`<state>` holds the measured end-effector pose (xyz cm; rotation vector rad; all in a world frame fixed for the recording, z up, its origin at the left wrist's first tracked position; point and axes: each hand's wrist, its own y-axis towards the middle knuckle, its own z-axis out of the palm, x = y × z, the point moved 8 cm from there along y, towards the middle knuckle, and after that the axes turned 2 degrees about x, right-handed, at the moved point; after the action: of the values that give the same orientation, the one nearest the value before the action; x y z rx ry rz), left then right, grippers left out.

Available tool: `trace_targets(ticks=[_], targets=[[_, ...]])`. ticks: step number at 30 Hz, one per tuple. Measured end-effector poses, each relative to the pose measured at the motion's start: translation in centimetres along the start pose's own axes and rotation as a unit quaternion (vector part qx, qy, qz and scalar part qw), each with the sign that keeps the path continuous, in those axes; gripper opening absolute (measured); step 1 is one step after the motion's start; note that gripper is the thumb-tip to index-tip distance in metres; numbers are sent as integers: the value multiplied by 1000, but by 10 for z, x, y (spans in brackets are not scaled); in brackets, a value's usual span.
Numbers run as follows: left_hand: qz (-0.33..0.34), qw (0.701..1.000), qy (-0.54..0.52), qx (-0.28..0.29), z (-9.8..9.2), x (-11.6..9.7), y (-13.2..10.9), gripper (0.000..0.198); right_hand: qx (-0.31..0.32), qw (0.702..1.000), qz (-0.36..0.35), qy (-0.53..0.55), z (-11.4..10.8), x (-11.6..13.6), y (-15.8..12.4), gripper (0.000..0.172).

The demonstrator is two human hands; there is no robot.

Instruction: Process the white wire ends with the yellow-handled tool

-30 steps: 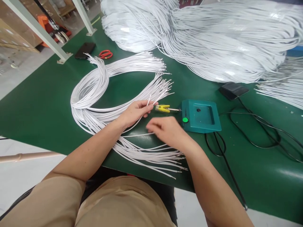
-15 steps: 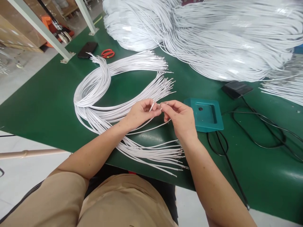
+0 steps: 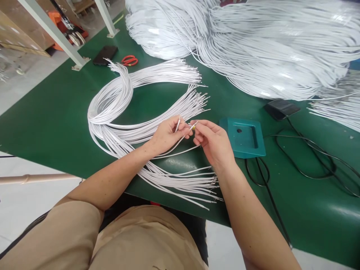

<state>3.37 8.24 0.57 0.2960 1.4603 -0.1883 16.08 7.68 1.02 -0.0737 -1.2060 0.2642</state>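
My left hand [image 3: 170, 132] is closed on a thin white cable [image 3: 181, 139], pinching it near its end, and a short white cable end sticks up above the fingers. My right hand [image 3: 215, 141] meets it from the right, thumb and fingers pinched at the cable's tip, where a small yellow bit shows. Under both hands lies a bundle of white cables [image 3: 118, 129], bent round at the left. Its loose ends fan out to the right in several groups, with stripped or dark tips.
Large coils of white cable [image 3: 267, 52] fill the back of the green table [image 3: 50, 112]. To the right sit a teal tray-like device [image 3: 243, 152], a black box [image 3: 282, 108] and looping black cords [image 3: 308, 172]. Red-handled scissors [image 3: 129, 60] and a dark phone [image 3: 105, 55] lie at the back left.
My right fingers have opened slightly and shifted, so the cable tip and a yellow bit now show between the hands. The bundle stays in place; the view has moved slightly.
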Motion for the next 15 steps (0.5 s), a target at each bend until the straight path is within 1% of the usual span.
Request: trace_targets(ticks=[3, 5, 7, 9, 12, 15], targets=[[-1, 1000, -1, 24, 4, 0, 0, 38, -8, 996, -65, -66, 0, 12, -2, 23], [4, 999, -7, 40, 7, -1, 1, 39, -1, 990, -90, -108, 3, 18, -4, 18], [1, 999, -18, 48, 8, -2, 1, 40, -7, 986, -98, -132, 2, 20, -5, 10], [-6, 999, -28, 46, 8, -2, 2, 41, -30, 985, -102, -137, -2, 20, -4, 6], [-4, 999, -32, 32, 5, -4, 3, 39, -53, 986, -96, -129, -9, 15, -1, 13], [20, 999, -17, 28, 3, -7, 3, 27, -40, 989, -90, -114, -11, 9, 3, 14]])
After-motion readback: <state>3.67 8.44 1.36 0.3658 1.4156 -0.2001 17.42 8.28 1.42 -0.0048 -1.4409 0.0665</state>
